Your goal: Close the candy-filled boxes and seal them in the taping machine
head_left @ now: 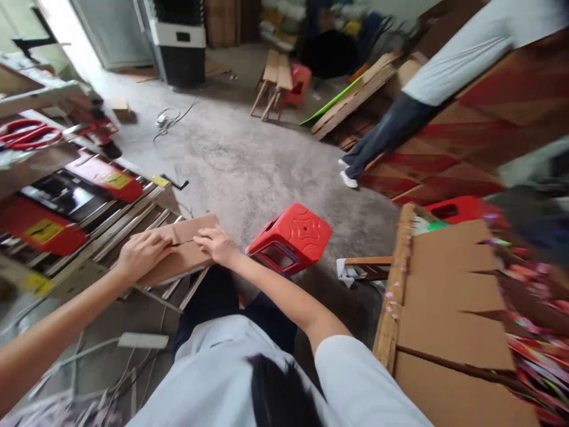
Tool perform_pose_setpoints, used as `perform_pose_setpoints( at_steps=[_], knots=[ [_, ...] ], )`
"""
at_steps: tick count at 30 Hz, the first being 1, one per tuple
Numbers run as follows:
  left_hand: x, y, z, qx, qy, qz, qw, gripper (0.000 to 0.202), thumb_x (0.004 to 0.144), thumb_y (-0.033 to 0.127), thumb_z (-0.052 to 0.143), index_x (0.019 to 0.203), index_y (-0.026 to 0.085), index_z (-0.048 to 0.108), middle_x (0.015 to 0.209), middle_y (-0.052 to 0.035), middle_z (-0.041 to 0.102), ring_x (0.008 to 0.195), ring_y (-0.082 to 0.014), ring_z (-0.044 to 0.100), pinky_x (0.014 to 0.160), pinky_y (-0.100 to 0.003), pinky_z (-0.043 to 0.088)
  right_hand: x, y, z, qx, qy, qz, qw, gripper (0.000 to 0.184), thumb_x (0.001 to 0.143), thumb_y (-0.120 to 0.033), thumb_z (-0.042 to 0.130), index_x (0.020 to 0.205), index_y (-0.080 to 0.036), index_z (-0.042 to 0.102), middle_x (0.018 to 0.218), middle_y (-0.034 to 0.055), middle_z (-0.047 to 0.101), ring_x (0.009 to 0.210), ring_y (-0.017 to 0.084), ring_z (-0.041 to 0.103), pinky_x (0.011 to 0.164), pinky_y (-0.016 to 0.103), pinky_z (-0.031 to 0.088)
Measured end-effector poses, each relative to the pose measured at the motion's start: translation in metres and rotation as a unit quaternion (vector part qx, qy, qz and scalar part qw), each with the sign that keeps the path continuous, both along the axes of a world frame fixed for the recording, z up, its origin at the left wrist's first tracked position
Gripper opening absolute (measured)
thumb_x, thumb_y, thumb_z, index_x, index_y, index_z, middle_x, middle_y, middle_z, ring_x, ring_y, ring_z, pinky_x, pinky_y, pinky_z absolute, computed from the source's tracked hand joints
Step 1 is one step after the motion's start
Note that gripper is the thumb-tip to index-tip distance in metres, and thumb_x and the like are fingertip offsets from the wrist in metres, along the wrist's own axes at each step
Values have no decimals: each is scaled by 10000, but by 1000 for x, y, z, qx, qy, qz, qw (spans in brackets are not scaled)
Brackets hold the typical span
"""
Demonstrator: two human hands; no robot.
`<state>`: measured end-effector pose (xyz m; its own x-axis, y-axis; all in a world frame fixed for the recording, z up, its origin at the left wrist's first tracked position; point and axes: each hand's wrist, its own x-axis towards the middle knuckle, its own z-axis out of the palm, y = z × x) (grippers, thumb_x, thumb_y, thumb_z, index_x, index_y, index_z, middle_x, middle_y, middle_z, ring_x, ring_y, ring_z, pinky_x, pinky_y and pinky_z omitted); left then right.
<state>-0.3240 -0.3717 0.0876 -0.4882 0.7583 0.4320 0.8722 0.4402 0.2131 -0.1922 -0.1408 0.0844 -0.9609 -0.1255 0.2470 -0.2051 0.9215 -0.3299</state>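
Note:
A small brown cardboard box (178,264) lies on the metal rollers of a conveyor (100,252), with a dark slit between its top flaps. My left hand (146,252) has its bent fingers on the near-left part of the box, the fingertips at the slit. From the other side, my right hand (217,244) presses its fingers onto the flaps at the right end. Both hands hold the box between them; the undersides of my fingers are hidden. Just ahead on the conveyor is a taping machine with red side guards (56,231).
A red plastic stool (293,237) stands to my right on the concrete floor. Flattened cardboard (453,296) lies on a wood-edged table further right. Another person (400,124) stands by stacked boxes. A power strip (143,340) and cables hang low at left.

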Motion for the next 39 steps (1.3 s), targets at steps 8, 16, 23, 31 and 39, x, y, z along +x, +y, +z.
perform_pose_setpoints(
  at_steps=[8, 16, 23, 31, 39],
  knots=[
    [30, 19, 18, -177, -20, -35, 983, 1263, 542, 728, 798, 1531, 78, 356, 1599, -326, 215, 1453, -573, 204, 1142, -710, 163, 4, -1, 2, -39, -29, -76, 996, 531, 981, -294, 517, 1489, -145, 473, 1560, 179, 396, 1479, 290, 317, 1247, 506, 227],
    [-66, -21, 42, -282, -45, -223, 932, 950, 785, 439, 706, 1595, 243, 250, 1670, -159, 174, 1543, -337, 189, 1242, -547, 141, -20, -15, 21, 43, -119, 47, 991, 1054, 680, -702, 769, 1567, -365, 311, 1680, 127, -13, 1516, 484, 30, 1183, 666, 127],
    [-75, -87, 32, -30, 10, 113, 993, 768, 851, 182, 567, 1566, 247, 295, 1639, -138, 276, 1535, -307, 226, 1256, -554, 122, -145, -128, 21, -47, -78, -71, 993, 1002, 711, -681, 743, 1561, -332, 343, 1656, 185, 87, 1486, 512, 112, 1146, 667, 199],
    [39, -30, -46, 293, -116, 336, 888, 656, 966, 333, 481, 1531, 239, 162, 1520, -210, 334, 1460, -307, 360, 1145, -543, 403, -174, -134, 27, -165, -37, 34, 985, 969, 854, -450, 731, 1604, -153, 193, 1661, 243, 79, 1549, 388, 63, 1210, 660, 111],
    [87, 69, -73, 277, -363, 15, 889, 623, 923, 379, 592, 1475, 263, 326, 1455, -186, 450, 1288, -286, 544, 1024, -493, 512, 127, 11, -34, -306, -26, -305, 901, 294, 875, -139, 678, 1165, -176, 710, 1151, 96, 720, 1054, 196, 692, 994, 351, 524]
  ],
)
